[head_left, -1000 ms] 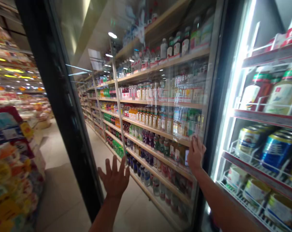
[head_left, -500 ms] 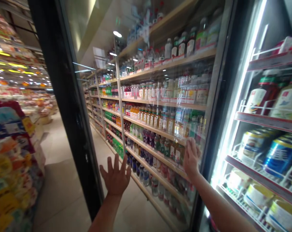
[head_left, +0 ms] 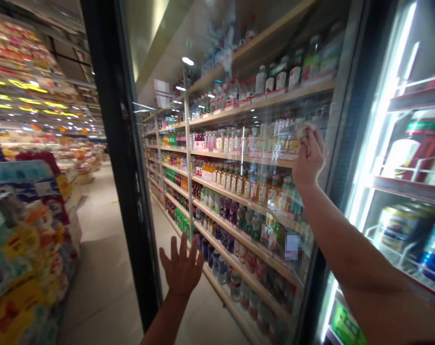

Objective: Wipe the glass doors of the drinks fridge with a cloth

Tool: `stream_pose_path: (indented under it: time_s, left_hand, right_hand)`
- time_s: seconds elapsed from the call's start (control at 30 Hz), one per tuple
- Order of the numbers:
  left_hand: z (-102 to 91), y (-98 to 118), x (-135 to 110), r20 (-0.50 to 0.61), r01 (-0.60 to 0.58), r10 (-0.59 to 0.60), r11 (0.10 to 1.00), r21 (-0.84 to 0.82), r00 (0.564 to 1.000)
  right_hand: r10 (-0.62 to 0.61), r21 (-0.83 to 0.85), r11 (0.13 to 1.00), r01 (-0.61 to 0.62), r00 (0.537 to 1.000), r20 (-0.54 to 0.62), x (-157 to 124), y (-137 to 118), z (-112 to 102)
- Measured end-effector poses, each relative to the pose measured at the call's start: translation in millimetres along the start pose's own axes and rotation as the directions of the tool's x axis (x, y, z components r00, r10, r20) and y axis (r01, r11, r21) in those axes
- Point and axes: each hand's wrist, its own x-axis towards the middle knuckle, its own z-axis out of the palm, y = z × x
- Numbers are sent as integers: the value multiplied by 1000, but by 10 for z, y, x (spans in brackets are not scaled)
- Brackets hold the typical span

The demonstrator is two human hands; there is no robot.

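Note:
An open glass fridge door (head_left: 217,57) with a black frame (head_left: 122,163) stands in front of me. My left hand (head_left: 183,268) is low against the glass, fingers spread and holding nothing. My right hand (head_left: 309,155) is raised high near the door's hinged edge. Its fingers are curled round a small pale wad (head_left: 303,130) that is too blurred to name. Through the glass I see long shelves of drink bottles (head_left: 235,182).
The lit fridge interior (head_left: 411,201) is on the right, with wire racks of bottles and cans. A display of bright packets (head_left: 26,249) stands at the left. A tiled aisle floor (head_left: 102,268) runs back between them.
My right hand has risen from chest height to higher on the glass and gone from flat to curled. The left hand stays spread low. The view has shifted right.

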Motion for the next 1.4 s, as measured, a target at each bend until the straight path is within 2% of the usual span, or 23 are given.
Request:
stream_pose_path:
  time_s: [0.07, 0.13, 0.17, 0.23, 0.33, 0.4, 0.43, 0.5, 0.6, 0.67, 0.7, 0.73, 0.83, 0.87, 0.9, 0.97, 1.0, 1.13, 1.17, 1.2, 1.23, 1.27, 1.4]
  left_hand:
    - [-11, 16, 7, -2, 11, -11, 1000, -9, 1000]
    - [-21, 29, 12, 7, 28, -28, 999, -18, 1000]
    - [-25, 33, 14, 13, 33, -32, 999, -21, 999]
    - [-27, 33, 14, 18, 33, -33, 999, -22, 999]
    - [-18, 18, 10, 11, 21, -21, 1000, -20, 1000]
    - [-9, 6, 10, 1, 13, -13, 1000, -16, 1000]
    - [-4, 2, 11, 0, 10, -10, 1000, -12, 1000]
    - [2, -3, 14, -2, 8, -8, 1000, -8, 1000]
    - [5, -2, 20, -1, 25, -25, 999, -25, 1000]
    - [4, 0, 21, 1, 35, -35, 999, -40, 999]
    - [2, 1, 21, 2, 37, -37, 998, -45, 999]
    - [0, 3, 20, 3, 36, -36, 998, -48, 999]
    - [-9, 10, 13, 2, 30, -30, 999, -41, 1000]
    - [-13, 14, 10, 6, 34, -34, 999, -41, 999]
    - [-16, 19, 7, 8, 39, -38, 998, -42, 999]
    - [-21, 25, 4, 6, 48, -47, 998, -43, 999]
    - [-22, 25, 4, 6, 46, -45, 998, -39, 999]
    - [-11, 9, 0, 5, 32, -32, 999, -33, 999]
    - [-4, 0, -4, 9, 37, -36, 999, -38, 999]
    - [4, -9, -9, 13, 41, -40, 998, -40, 999]
    - [13, -20, -17, 19, 40, -39, 999, -36, 999]
    - [23, -31, -26, 25, 37, -36, 999, -27, 999]
    - [57, -66, -66, 42, 35, -35, 999, -15, 999]
  right_hand:
    - [-74, 10, 997, 73, 996, 43, 4, -176, 58]
    - [-197, 34, 980, 194, 971, 138, -257, -401, 40]
    - [-275, 56, 961, 269, 939, 205, -470, -510, 2]
    - [-416, 116, 909, 401, 849, 325, -996, -679, -130]
    - [-642, 309, 764, 567, 614, 459, -1820, -757, -414]
    - [-715, 386, 695, 606, 523, 465, -2249, -713, -611]
    - [-748, 431, 658, 618, 472, 466, -2405, -677, -700]
    - [-788, 481, 608, 632, 405, 464, -2592, -600, -837]
    - [-830, 533, 547, 645, 334, 447, -2586, -517, -901]
    - [-829, 531, 550, 645, 343, 442, -2445, -500, -844]
    - [-805, 502, 587, 636, 388, 450, -2356, -505, -792]
    - [-756, 449, 650, 613, 462, 463, -2267, -519, -730]
    - [-526, 251, 850, 463, 726, 443, -2103, -616, -551]
    - [-459, 206, 888, 411, 785, 416, -2113, -662, -513]
    - [-416, 182, 910, 374, 820, 393, -2163, -710, -495]
    - [-407, 191, 913, 360, 825, 393, -2373, -805, -524]
    - [-439, 217, 899, 381, 798, 413, -2515, -844, -565]
    - [-645, 390, 764, 514, 591, 485, -2994, -924, -759]
    - [-668, 413, 744, 525, 556, 495, -3026, -927, -778]
    - [-668, 418, 743, 523, 543, 509, -3015, -928, -778]
    - [-646, 403, 762, 507, 553, 526, -2966, -927, -759]
    - [-606, 370, 794, 482, 584, 540, -2892, -926, -724]
    - [-417, 210, 909, 361, 756, 505, -2670, -927, -570]
